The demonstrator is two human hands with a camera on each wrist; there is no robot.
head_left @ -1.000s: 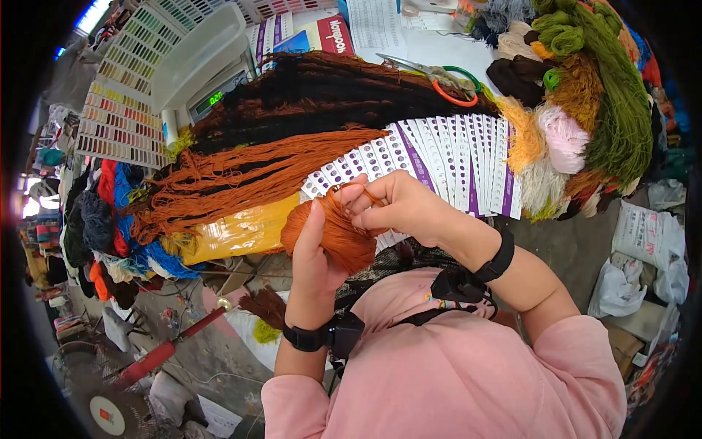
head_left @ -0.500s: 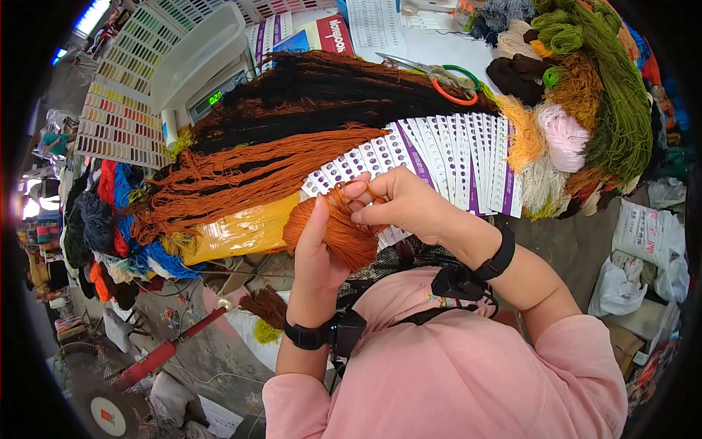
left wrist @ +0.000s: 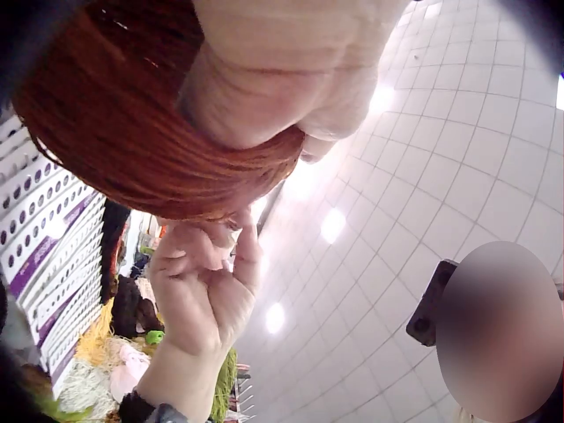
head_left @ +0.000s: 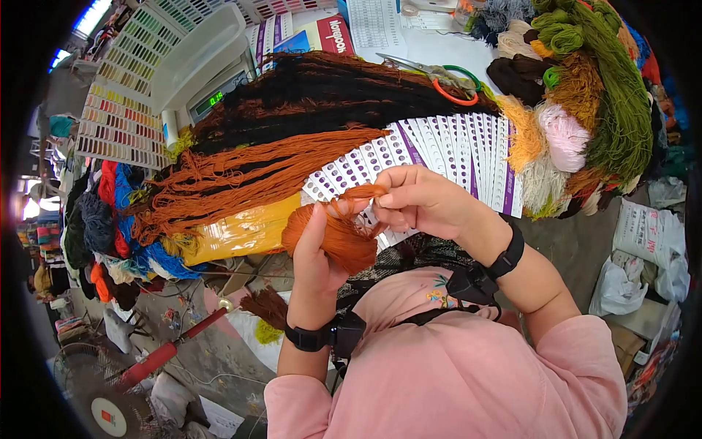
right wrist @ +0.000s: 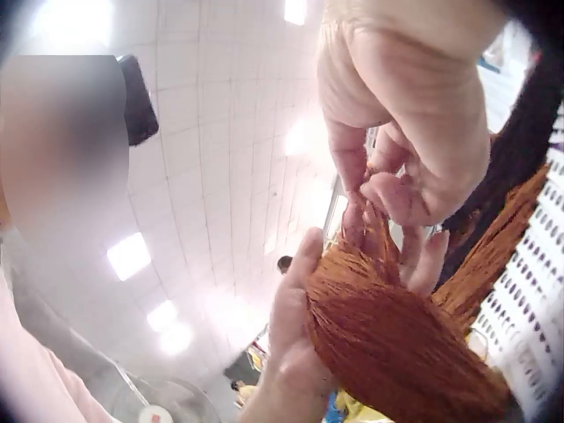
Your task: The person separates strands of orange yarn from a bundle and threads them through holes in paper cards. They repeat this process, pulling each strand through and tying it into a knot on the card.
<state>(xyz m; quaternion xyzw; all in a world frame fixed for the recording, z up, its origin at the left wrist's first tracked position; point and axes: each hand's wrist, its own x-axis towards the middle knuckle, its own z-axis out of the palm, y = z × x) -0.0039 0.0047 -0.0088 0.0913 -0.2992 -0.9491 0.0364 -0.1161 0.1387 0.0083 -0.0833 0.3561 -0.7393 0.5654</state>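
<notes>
The orange-brown skein (head_left: 333,241) was located in front of the person's chest, near the front edge of the counter (head_left: 442,47). The left hand (head_left: 316,254) gripped the skein, thumb on the visible side; the bulk of the yarn concealed most of its fingers. The right hand (head_left: 424,205) pinched a gathered tuft of strands at the skein's upper end between thumb and fingertips. Where the fingers of both hands met among the strands, individual fingers could not be assigned with certainty.

The left wrist view cut off the upper part of the skein; the right wrist view cut off its lower end.

Behind the hands, a fan of punched cards (head_left: 453,161) lay on the counter, partly covered by the right hand. A rust-coloured yarn bundle (head_left: 241,179) lay beside the cards, with a dark yarn bundle (head_left: 314,91) directly beyond it; single strands could not be separated in the dark mass. The scissors (head_left: 468,91) rested at the right end of the dark bundle. A shiny yellow packet (head_left: 241,230) lay below the rust-coloured bundle, its contents indistinct. The green display (head_left: 214,98) of the scale was lit, but its last digit was difficult to read.
</notes>
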